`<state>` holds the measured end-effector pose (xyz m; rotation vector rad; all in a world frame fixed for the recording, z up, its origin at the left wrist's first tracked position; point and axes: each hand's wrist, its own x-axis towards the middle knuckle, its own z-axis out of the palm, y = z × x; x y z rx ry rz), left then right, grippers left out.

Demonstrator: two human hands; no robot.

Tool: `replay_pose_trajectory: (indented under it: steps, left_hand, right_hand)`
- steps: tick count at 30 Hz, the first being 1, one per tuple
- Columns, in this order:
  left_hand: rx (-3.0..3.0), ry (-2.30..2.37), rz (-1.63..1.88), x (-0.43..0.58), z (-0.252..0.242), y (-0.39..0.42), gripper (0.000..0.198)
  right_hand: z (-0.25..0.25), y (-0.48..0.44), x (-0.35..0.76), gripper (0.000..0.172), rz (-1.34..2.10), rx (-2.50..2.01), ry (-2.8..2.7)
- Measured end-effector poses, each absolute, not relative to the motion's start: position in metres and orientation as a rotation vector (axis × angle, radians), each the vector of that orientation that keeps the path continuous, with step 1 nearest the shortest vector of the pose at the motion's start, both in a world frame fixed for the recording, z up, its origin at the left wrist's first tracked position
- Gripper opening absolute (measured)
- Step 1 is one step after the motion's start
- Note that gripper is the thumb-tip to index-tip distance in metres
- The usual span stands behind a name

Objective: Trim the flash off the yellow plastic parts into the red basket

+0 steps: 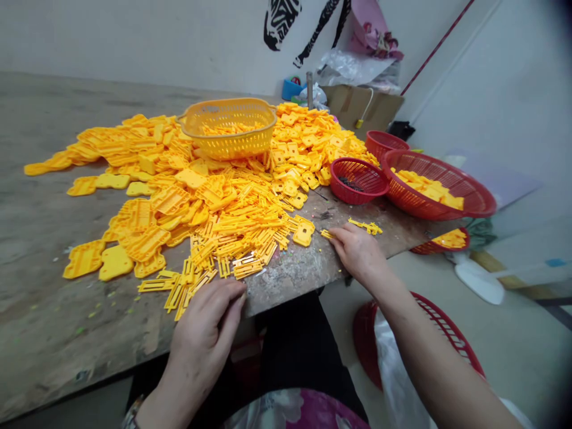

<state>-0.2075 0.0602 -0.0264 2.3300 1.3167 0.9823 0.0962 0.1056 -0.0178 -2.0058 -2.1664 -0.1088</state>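
My left hand (208,325) is closed at the table's front edge, thumb against the curled fingers; anything inside is hidden. Beside it lie narrow yellow plastic frames (196,286), part of a large heap. Farther right, my right hand (361,253) reaches over the table with thumb and fingertips pinched on a small narrow yellow plastic piece (327,234). Just left of those fingertips lies a yellow plate with a square hole (304,231). A thin yellow branched strip (366,226) rests beyond the right hand. Wider yellow plastic plates (147,220) spread out at the left.
A yellow basket (230,143) sits on the heap. At the right are a small red basket (360,193) with dark bits and a wide red basket (480,199) of yellow pieces. Below the table edge stands a red bin (451,325) with a clear bag.
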Motion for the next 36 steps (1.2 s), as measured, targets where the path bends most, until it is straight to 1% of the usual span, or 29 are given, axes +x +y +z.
replay_pose_trajectory:
  steps: [10,36]
  left_hand:
    - [2.321,1.341,0.948,-0.2074,-0.027,0.0583,0.019]
    - [2.387,1.347,0.952,-0.205,-0.0289,0.0581,0.018]
  right_hand:
    - [-0.0161,0.1012,0.0983,0.026,-0.065,-1.991,-2.158]
    - [-0.0167,0.1031,0.0945,0.024,-0.121,-2.016,-2.176]
